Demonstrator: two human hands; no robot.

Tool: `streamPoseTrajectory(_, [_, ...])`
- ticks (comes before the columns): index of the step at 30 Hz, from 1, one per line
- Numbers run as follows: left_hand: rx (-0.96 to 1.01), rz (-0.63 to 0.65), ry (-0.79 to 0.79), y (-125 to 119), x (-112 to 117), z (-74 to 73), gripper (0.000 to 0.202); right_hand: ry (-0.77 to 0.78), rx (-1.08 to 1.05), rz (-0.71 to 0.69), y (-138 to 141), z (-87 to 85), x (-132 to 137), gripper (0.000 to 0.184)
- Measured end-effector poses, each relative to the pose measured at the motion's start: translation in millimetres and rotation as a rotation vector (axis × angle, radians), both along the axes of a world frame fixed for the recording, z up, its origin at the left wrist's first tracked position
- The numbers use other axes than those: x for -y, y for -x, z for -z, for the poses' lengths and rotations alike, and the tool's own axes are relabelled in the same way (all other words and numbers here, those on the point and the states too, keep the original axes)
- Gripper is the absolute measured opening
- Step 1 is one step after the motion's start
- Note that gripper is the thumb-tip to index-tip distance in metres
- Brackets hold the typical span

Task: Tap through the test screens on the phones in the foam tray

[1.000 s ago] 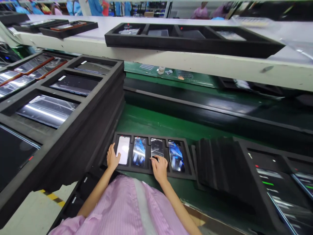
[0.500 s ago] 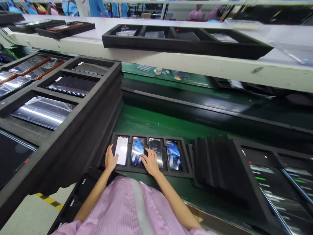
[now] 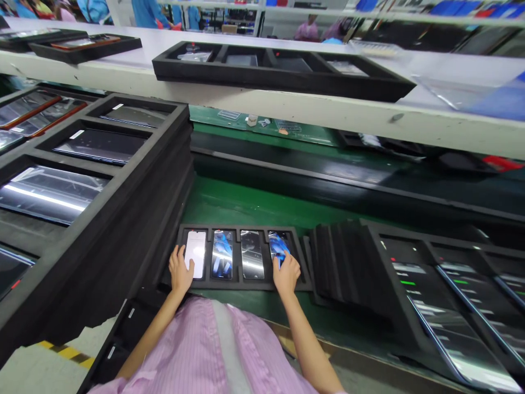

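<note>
A black foam tray [image 3: 238, 284] lies on the green bench, with phones side by side in its slots. My left hand [image 3: 181, 270] rests on the tray's left end, fingers apart, thumb at the edge of a phone with a white lit screen [image 3: 195, 254]. Over the rightmost phone [image 3: 279, 241], lit with a blue picture, is my right hand [image 3: 286, 271], its fingers apart on or just above the glass and covering the lower part. Between them lie a phone with a blue picture [image 3: 222, 254] and a phone with a dark screen [image 3: 251, 254].
Tall stacks of foam trays with phones stand at left [image 3: 135, 180] and right [image 3: 435, 246]. Folded black foam [image 3: 340, 268] leans beside the work tray. A white shelf [image 3: 287, 106] crosses ahead, carrying another phone tray [image 3: 279, 76]. People in blue and pink clothes are beyond.
My right hand has moved right, from between the two middle phones to the rightmost one. My left hand stays at the left phone. The camera view has shifted slightly right.
</note>
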State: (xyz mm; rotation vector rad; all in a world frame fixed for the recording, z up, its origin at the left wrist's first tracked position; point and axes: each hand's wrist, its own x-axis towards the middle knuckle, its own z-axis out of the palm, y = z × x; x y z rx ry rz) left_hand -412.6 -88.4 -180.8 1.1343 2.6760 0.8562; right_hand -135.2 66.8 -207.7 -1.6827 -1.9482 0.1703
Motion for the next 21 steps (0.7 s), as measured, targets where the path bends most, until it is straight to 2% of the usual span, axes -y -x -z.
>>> streamPoseTrajectory(4, [-0.127, 0.119, -0.001, -12, -6, -1.3, 0.041, 0.052, 0.044, -0.195, 38, 2.6, 8, 0.056])
streamPoseTrajectory(7, [-0.166, 0.095, 0.024, -11, -8, -2.6, 0.041, 0.069, 0.073, -0.089, 74, 8.7, 12, 0.070])
streamPoseTrajectory(9, [-0.171, 0.060, 0.026, -6, -5, -2.7, 0.041, 0.031, 0.043, -0.030, 88, 13.8, 12, 0.073])
streamPoseTrajectory(15, [-0.156, 0.031, 0.000, 2, 6, -1.7, 0.039, -0.025, -0.031, -0.012, 93, 20.4, 11, 0.071])
streamPoseTrajectory(19, [-0.146, 0.107, -0.018, 1, 4, -3.1, 0.038, 0.079, 0.027, -0.017, 93, 10.3, 13, 0.073])
streamPoseTrajectory(21, [-0.139, 0.163, -0.018, 0, 1, -3.6, 0.038, 0.144, 0.041, -0.077, 84, 2.1, 10, 0.074])
